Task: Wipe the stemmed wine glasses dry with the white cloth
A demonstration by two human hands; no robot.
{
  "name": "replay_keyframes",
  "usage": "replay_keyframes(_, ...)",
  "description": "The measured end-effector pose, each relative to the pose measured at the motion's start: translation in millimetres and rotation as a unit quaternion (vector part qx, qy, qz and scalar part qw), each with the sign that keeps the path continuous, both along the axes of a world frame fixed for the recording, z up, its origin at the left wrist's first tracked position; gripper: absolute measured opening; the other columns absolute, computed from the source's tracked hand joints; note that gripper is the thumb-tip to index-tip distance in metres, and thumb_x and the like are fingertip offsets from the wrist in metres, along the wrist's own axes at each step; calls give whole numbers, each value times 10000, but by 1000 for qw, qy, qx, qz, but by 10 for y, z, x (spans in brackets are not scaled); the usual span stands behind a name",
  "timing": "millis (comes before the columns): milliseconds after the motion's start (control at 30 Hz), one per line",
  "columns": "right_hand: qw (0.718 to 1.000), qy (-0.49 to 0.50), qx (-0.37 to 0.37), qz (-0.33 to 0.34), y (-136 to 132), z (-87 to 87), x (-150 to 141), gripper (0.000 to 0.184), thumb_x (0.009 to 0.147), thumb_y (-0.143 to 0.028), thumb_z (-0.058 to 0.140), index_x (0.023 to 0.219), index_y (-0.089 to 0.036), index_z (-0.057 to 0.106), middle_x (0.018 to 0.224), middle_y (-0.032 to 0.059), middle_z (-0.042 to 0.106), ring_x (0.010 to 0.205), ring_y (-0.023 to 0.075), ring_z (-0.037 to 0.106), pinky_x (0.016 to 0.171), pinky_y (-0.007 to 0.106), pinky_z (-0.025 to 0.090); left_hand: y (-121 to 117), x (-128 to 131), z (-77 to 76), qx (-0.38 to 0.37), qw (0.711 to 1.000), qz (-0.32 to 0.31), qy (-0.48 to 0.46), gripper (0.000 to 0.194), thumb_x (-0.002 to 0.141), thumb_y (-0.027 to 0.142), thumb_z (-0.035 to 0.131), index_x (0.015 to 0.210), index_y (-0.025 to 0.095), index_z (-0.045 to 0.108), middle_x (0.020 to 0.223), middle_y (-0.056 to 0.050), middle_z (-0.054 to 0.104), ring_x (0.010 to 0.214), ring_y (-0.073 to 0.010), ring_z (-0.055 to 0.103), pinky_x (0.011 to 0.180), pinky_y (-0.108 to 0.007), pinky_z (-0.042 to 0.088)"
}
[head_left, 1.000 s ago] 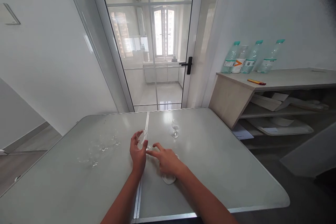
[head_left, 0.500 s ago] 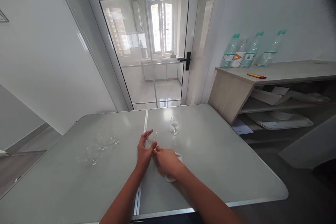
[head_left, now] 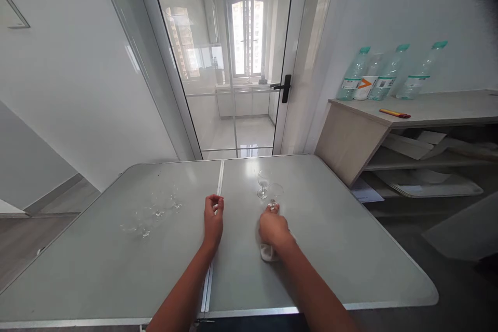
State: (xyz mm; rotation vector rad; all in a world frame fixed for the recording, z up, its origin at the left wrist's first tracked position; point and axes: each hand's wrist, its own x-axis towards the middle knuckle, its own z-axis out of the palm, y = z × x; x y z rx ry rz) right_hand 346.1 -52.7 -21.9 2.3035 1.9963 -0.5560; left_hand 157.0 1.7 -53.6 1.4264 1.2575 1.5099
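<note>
My right hand is closed round the stem of a small clear stemmed glass and also holds a white cloth under the palm. That glass stands just beside a second clear stemmed glass on the grey table. My left hand hovers over the table's middle seam with its fingers curled in, nothing visible in them. Several more clear glasses stand in a group to the left.
A glass sliding door with a black handle is behind the table. At the right stands a wooden shelf unit with three water bottles and a red pen on top.
The glass passed from my left hand to my right and moved right, down beside the other glass. My left hand let go and curled shut.
</note>
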Motion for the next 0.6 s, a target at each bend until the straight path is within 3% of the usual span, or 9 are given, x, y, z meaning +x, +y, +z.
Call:
replay_keyframes(100, 995, -23, -34, -90, 139, -42, 225, 878, 816, -120, 599, 1583, 97, 229, 1571, 468, 217, 1322, 452, 584, 925, 520, 568, 62, -81, 12, -26, 996, 80, -26, 239, 946, 460, 600, 978, 227, 559, 932, -16, 614, 849, -176, 596, 790, -311, 489)
replay_keyframes(200, 991, -18, -28, -129, 242, -61, 373, 857, 855, -140, 580, 1603, 50, 209, 1619, 434, 138, 1238, 375, 667, 951, 458, 553, 106, -166, 28, -25, 992, 114, -40, 193, 941, 416, 593, 962, 228, 554, 897, 0, 604, 811, -161, 584, 744, -288, 469)
replay_keyframes(433, 990, 0, 57, -129, 284, -68, 541, 609, 957, -182, 407, 1564, -133, 397, 1661, 258, 263, 1216, 345, 673, 987, 453, 517, 256, -468, 113, -9, 978, 206, -32, 146, 934, 361, 540, 963, 228, 488, 854, 3, 587, 750, -158, 579, 725, -306, 475)
replay_keyframes(600, 991, 0, 66, -117, 294, -121, 608, 590, 952, -159, 391, 1540, -159, 446, 1640, 225, 318, 1248, 330, 646, 1006, 441, 502, 154, -749, 296, 37, 961, 269, 54, 178, 855, 254, 646, 952, 235, 497, 936, -10, 560, 873, -189, 550, 886, -372, 443)
